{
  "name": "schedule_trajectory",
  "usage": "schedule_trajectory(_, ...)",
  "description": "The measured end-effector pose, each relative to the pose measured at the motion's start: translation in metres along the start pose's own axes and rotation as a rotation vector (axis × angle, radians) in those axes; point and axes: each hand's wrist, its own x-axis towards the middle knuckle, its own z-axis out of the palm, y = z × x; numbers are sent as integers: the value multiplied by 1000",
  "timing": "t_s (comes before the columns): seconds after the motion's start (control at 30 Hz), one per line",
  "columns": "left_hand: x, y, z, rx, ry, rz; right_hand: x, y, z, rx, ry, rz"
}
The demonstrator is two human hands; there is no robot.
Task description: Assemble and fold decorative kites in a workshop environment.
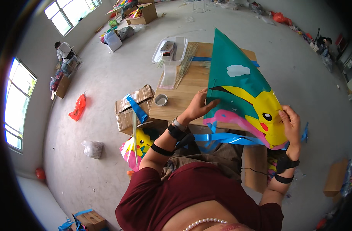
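A large triangular kite sheet (237, 82), green with a white cloud and a yellow cartoon character over a pink edge, stands tilted above the table in front of me. My left hand (198, 107) holds its left edge, thumb across the printed side and fingers partly hidden behind. At the lower right edge, my right hand (291, 122) pinches the sheet beside the character's eye, thumb in front. Under the sheet, blue tape strips (222, 138) hang along the table's near side. A similar printed sheet (141, 144) lies low to the left of my lap.
On the wooden table (172, 111) are a clear plastic tray (180, 48), thin sticks (186, 65) and a small round tin (161, 100). A taped cardboard box (126, 115) adjoins it on the left. Farther off, a person (64, 52) sits by the windows.
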Motion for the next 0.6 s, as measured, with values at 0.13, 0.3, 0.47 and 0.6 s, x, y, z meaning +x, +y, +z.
schedule_trajectory(0.13, -13, -3, -3, -107, -132, -126, 0, 17, -10, 46, 48, 6)
schedule_trajectory(0.3, -33, -18, 6, -243, -380, -228, 0, 45, -28, 189, 56, 138)
schedule_trajectory(0.47, -49, -23, 29, -243, -392, -169, 4, 83, -36, 235, 30, 182)
schedule_trajectory(0.6, -53, -23, 49, -242, -443, -145, 7, 108, -44, 376, 29, 220)
